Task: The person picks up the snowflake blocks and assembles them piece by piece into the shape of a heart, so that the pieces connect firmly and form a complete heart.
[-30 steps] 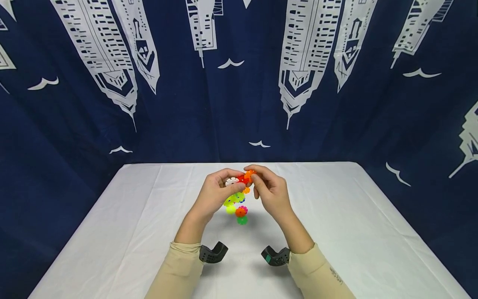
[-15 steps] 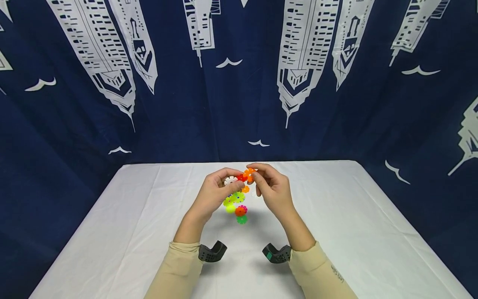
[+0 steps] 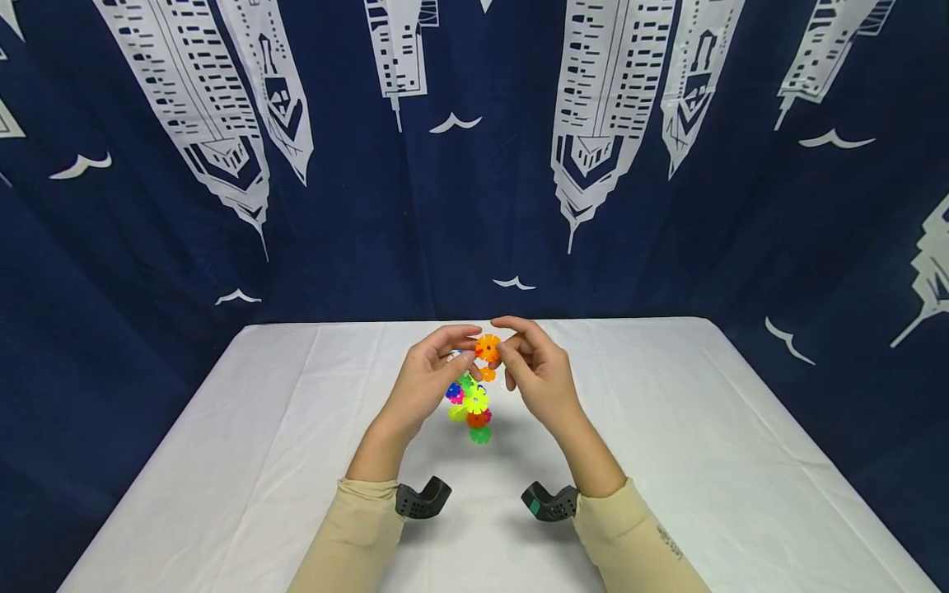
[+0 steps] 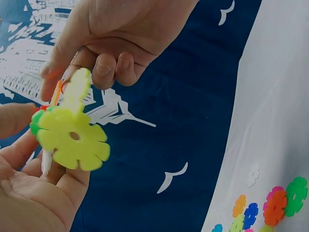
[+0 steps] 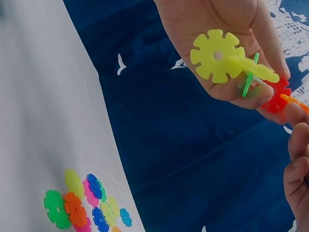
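From my end I logged, left to right, the left hand gripping joined discs, a red disc, green disc and yellow disc among them, above the worktop; then the orange disc against the red one, slotted or just touching I couldn't tell; then the right hand pinching that orange rim. More discs lay on the worktop below. I judged them light, stiff, smooth plastic, slightly slippery, joints prone to popping if twisted; best held by flat faces near the rim, slots clear.
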Demonstrator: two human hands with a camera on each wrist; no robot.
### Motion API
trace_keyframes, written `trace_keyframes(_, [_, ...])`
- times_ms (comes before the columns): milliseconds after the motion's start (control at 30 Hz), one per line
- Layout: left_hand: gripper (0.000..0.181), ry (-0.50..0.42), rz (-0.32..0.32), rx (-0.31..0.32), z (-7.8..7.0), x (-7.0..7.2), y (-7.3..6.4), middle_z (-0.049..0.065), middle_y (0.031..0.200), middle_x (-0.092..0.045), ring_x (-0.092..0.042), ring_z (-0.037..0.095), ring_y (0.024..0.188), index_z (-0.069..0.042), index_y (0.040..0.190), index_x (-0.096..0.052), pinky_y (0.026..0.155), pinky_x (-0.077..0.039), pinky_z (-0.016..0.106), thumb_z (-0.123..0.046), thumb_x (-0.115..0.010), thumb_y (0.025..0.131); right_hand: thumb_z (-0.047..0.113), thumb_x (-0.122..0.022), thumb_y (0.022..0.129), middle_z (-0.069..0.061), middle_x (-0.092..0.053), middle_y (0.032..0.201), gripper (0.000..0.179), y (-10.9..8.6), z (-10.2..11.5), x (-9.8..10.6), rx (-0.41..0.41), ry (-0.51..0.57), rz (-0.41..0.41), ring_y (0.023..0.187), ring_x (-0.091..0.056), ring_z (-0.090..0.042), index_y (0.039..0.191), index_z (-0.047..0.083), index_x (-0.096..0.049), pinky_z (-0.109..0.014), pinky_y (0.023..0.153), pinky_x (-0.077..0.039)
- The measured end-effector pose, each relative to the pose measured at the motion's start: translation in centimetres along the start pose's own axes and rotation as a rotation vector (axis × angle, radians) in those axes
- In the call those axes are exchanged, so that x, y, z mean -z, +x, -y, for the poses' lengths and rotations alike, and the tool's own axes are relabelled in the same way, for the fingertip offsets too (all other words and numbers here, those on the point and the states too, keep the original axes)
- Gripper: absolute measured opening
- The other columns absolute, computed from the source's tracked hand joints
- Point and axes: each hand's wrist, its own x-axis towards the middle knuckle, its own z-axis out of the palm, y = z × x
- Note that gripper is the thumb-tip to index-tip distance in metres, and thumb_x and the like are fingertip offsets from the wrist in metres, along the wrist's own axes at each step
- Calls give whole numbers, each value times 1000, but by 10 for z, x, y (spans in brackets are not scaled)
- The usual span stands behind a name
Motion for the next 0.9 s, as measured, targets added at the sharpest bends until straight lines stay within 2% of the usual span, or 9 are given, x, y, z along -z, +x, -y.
trace_keyframes(100, [33,-4,-24,-3,-1,0,0,17,120,-65,-68,19,81,-11,133,-59,93,-54,31,-7,-53,101,1,-57,99,-16,-68,75,28,1,-1,0,-4,4,-4,47,-48,-26,127,3,-59,-22,45,-42])
trace_keyframes(233, [34,1,-14,-18,-2,2,-1,16,119,-63,-64,20,80,-12,135,-59,88,-52,30,-8,-50,103,5,-55,101,-15,-69,76,25,1,-5,1,-28,-22,8,47,-49,-22,125,3,-61,-22,46,-43])
trace_keyframes(400, [34,21,-20,-46,0,3,-1,10,118,-60,-58,20,84,-14,135,-60,82,-50,25,-9,-50,103,9,-54,103,-12,-69,78,22,1,-16,0,-106,-121,64,49,-51,-19,124,8,-62,-23,47,-44])
trace_keyframes(500, [33,54,-53,-34,1,3,0,6,116,-58,-55,20,98,-18,133,-62,79,-51,21,-13,-58,100,11,-55,102,-9,-70,80,22,0,-25,-2,-191,-218,141,51,-53,-15,122,11,-63,-24,51,-47])
trace_keyframes(600, [36,82,-75,-27,2,3,-1,4,118,-58,-50,19,112,-22,131,-64,83,-51,21,-15,-66,96,14,-58,100,-6,-70,81,21,-4,-36,-6,-277,-306,248,53,-54,-13,120,12,-65,-25,53,-48])
trace_keyframes(700, [38,94,-89,-34,2,3,0,5,116,-59,-50,20,112,-24,129,-65,82,-48,22,-15,-70,93,16,-62,97,-4,-70,81,19,-8,-46,-10,-342,-367,350,54,-55,-14,115,12,-68,-26,55,-49])
trace_keyframes(800, [39,100,-100,-41,2,2,0,5,113,-60,-51,19,108,-22,127,-67,80,-46,25,-12,-73,90,19,-68,94,-2,-70,82,18,-13,-56,-14,-368,-442,419,57,-56,-13,111,14,-71,-27,57,-48])
trace_keyframes(900, [41,99,-100,-33,3,1,1,3,114,-61,-52,18,109,-22,126,-67,89,-45,29,-9,-74,88,22,-72,91,2,-70,83,18,-18,-65,-19,-374,-524,469,63,-56,-11,108,17,-72,-28,60,-46])
